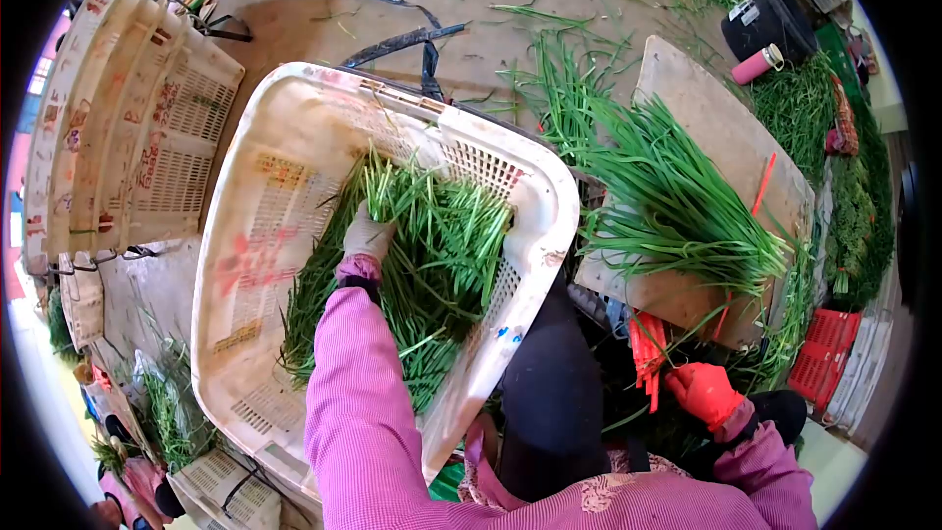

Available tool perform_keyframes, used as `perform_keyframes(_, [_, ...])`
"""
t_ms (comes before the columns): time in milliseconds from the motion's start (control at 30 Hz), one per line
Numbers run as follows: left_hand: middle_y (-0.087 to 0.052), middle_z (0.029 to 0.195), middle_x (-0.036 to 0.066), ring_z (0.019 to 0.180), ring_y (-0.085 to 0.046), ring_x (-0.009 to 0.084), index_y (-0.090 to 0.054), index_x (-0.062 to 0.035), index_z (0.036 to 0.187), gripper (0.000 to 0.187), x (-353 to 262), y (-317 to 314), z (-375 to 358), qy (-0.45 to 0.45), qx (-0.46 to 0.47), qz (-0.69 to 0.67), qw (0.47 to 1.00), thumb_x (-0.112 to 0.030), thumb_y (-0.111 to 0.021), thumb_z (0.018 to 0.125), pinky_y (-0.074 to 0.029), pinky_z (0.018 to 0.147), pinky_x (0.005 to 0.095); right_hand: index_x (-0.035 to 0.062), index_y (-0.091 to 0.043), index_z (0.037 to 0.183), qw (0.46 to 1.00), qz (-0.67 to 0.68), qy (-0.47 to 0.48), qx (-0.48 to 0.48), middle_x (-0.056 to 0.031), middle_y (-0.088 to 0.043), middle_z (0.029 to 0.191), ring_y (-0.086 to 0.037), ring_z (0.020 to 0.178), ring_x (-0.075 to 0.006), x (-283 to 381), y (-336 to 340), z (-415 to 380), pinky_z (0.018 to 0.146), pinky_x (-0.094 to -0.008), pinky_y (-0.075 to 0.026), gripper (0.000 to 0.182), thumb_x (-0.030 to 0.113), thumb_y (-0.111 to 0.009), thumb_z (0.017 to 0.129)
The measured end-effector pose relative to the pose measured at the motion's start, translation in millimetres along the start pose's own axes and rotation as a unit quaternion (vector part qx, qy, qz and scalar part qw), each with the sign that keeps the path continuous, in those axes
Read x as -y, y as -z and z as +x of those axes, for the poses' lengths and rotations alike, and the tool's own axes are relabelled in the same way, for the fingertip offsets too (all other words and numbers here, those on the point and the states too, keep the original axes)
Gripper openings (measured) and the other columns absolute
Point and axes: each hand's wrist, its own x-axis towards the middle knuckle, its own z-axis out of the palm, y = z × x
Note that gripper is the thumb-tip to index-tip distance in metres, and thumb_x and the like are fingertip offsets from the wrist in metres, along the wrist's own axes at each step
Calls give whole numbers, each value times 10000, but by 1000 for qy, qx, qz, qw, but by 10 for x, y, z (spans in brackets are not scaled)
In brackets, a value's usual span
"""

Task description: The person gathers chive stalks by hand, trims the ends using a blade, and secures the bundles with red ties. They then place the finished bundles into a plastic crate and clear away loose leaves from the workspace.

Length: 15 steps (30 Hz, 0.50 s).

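Note:
My left hand, in a pale glove, reaches into a large white plastic basket and touches the garlic chives heaped there. Leaves hide most of its fingers, so its grip does not show. At the lower right, my right hand wears a red-orange glove. Its fingers are closed, with the tips at a bundle of red strips that hangs by the board's front edge. Just above lies a thick bunch of chives on a tilted board, with a red strip under it.
Stacked white baskets stand at the left. A black strap lies on the floor behind my basket. Farther right are a black bucket, a pink bottle, more greens and a red crate. Another person is at the lower left.

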Motion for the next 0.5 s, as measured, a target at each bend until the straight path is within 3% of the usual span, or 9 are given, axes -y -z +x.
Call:
perform_keyframes(100, [-671, 1076, 189, 984, -642, 363, -497, -123, 1310, 646, -329, 43, -190, 15, 9, 58, 998, -345, -744, 757, -496, 858, 412, 90, -670, 838, 1000, -6, 4, -1, -154, -654, 750, -633, 698, -376, 59, -10, 48, 595, -470, -502, 227, 295, -587, 890])
perform_keyframes(167, [-583, 1270, 203, 1175, -555, 336, -357, -97, 1433, 847, -527, -11, -260, 36, -34, 187, 981, -366, -765, 741, -428, 969, 414, 79, -671, 858, 1000, 16, 5, 4, -170, -633, 762, -623, 714, -383, 100, 30, 62, 606, -441, -504, 213, 283, -615, 875])
perform_keyframes(200, [-406, 1454, 208, 1348, -376, 346, -202, -65, 1502, 1019, -531, -83, -271, 38, -15, 182, 982, -426, -758, 729, -284, 1093, 480, 79, -671, 858, 1000, 14, 4, 3, -170, -633, 762, -623, 714, -383, 86, 34, 54, 606, -441, -504, 213, 283, -615, 875])
perform_keyframes(233, [-406, 1454, 208, 1348, -376, 346, -202, -65, 1502, 1019, -584, -156, -327, 38, -14, 181, 983, -426, -758, 729, -284, 1093, 480, 79, -669, 852, 1000, 11, -5, 6, -168, -633, 760, -623, 711, -384, 67, 24, 46, 602, -443, -503, 212, 284, -615, 875])
perform_keyframes(300, [-287, 1522, 207, 1409, -252, 369, -157, -62, 1517, 1058, -719, -343, -491, 34, -84, 248, 965, -496, -715, 729, -152, 1137, 548, 80, -667, 846, 1000, 10, -15, 8, -165, -633, 758, -622, 707, -385, 41, 16, 39, 598, -446, -502, 212, 284, -614, 875])
perform_keyframes(367, [-214, 1543, 236, 1433, -165, 413, -165, -67, 1517, 1097, -907, -499, -753, -28, -56, 282, 957, -524, -716, 686, -58, 1150, 578, 77, -664, 846, 1000, 9, -18, 18, -167, -635, 761, -623, 706, -384, 23, 4, 23, 594, -448, -504, 214, 285, -621, 869])
perform_keyframes(433, [-220, 1540, 230, 1426, -176, 413, -175, -84, 1518, 1103, -1053, -713, -1085, -85, -9, 341, 936, -544, -720, 677, -66, 1136, 599, 91, -669, 833, 1000, 10, -13, 16, -160, -643, 750, -626, 694, -382, 41, -31, 25, 590, -461, -504, 215, 295, -613, 872])
perform_keyframes(500, [-243, 1523, 204, 1404, -203, 410, -224, -121, 1509, 1082, -1014, -902, -1284, -85, 40, 356, 930, -533, -742, 654, -86, 1128, 610, 105, -675, 820, 1000, 9, -7, 12, -153, -651, 738, -630, 682, -379, 73, -36, 32, 586, -473, -505, 219, 305, -606, 876])
